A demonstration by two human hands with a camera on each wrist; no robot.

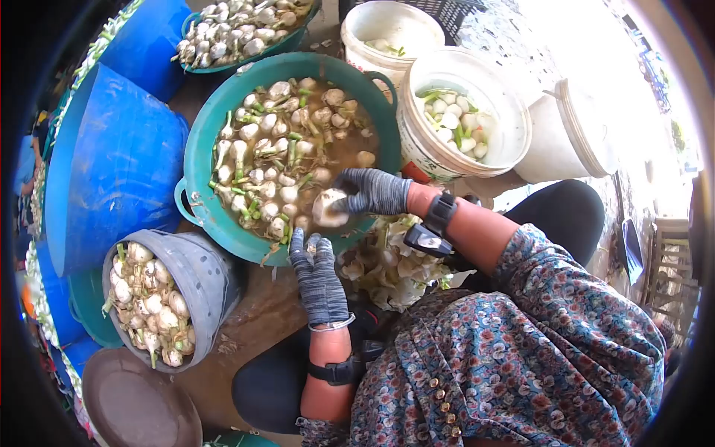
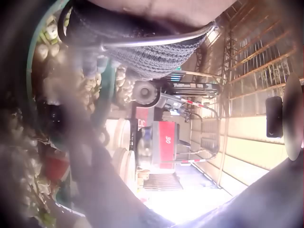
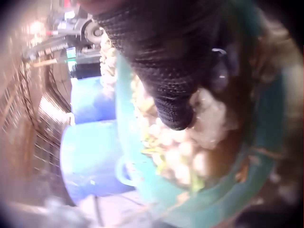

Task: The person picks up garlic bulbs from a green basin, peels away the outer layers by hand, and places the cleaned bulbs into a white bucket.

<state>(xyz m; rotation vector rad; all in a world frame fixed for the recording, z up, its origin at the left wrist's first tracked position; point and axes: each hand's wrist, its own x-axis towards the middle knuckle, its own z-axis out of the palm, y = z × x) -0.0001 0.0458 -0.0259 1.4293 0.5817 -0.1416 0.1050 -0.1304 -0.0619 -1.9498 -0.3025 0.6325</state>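
In the head view my gloved right hand [image 1: 372, 192] grips a wet, whitish rounded lump [image 1: 330, 208] over the near right part of a green tub [image 1: 195, 141]. The lump is larger than the garlic bulbs around it; I cannot tell whether it is a bulb or a scrubber. In the right wrist view the pale lump [image 3: 209, 118] shows beside the dark glove [image 3: 171, 71]. Garlic bulbs [image 1: 279, 134] with cut green stems float in the tub's brown water. My gloved left hand [image 1: 320, 276] is at the tub's near rim, fingers extended toward the water.
A grey bucket [image 1: 216, 287] of garlic stands at the left, near blue tubs [image 1: 112, 171]. White buckets [image 1: 413, 123] at the right hold paler bulbs. Papery skins [image 1: 398, 261] lie beside the near rim. A second green tub of garlic [image 1: 298, 37] is behind.
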